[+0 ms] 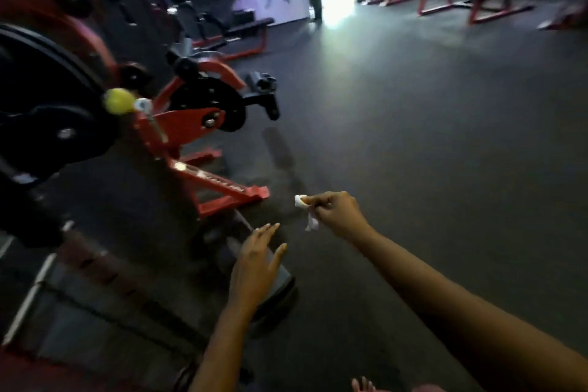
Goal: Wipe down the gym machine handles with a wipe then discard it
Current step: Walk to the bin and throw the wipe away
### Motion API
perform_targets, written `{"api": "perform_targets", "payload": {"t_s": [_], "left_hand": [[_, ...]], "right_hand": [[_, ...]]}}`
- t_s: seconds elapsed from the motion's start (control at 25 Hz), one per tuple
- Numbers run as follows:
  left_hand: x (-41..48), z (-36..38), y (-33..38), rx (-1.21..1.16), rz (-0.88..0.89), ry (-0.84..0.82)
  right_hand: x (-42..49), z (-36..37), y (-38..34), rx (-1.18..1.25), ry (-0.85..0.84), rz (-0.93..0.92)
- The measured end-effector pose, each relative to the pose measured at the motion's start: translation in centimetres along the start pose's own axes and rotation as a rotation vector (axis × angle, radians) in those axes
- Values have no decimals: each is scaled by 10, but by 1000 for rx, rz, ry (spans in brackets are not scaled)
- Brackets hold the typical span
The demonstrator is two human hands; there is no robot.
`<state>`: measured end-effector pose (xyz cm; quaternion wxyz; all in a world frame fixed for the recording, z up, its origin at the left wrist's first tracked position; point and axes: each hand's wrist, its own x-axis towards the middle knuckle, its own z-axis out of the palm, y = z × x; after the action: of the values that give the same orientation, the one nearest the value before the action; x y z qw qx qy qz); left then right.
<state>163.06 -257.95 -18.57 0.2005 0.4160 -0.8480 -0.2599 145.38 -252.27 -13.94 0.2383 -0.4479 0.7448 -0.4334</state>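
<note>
- The right hand [334, 212] pinches a small crumpled white wipe [311, 223] between thumb and fingertips. It holds the wipe out in the air above the dark rubber gym floor [429, 169], just right of the red steel-framed weight machine [194, 116] and touching no part of it.
- The left hand [257, 261] is released, fingers straight and spread, holding nothing. It hovers over a dark grey padded part [281, 288] low on the machine.
- Judged from this, the step in hand is carrying the wipe, either toward a grip or off to be thrown away; which one I cannot tell.
- If wiping remains, the next move calls for bringing the wipe up to the black stub handle [265, 83], which is well apart from the right hand, and closing the wipe around it.
- No bin shows anywhere, so discarding calls for finding one first.
- The whole view is blurred and dim. The machine's left side is cut off, and the grey padded part could be a seat or a lid.
</note>
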Motion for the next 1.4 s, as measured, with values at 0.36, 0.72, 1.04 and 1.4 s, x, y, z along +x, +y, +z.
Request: {"api": "perform_targets", "payload": {"t_s": [0.36,0.72,1.04,1.4], "left_hand": [[177,156,183,292,521,-491],[270,337,462,352,996,-664],[273,472,662,370,1226,-853],[303,616,874,285,1506,-930]], "right_hand": [[5,-200,140,-146,494,333],[8,-442,240,-270,832,559],[-42,-614,310,-296,1065,833],[-54,-782,386,-332,1330,981]]}}
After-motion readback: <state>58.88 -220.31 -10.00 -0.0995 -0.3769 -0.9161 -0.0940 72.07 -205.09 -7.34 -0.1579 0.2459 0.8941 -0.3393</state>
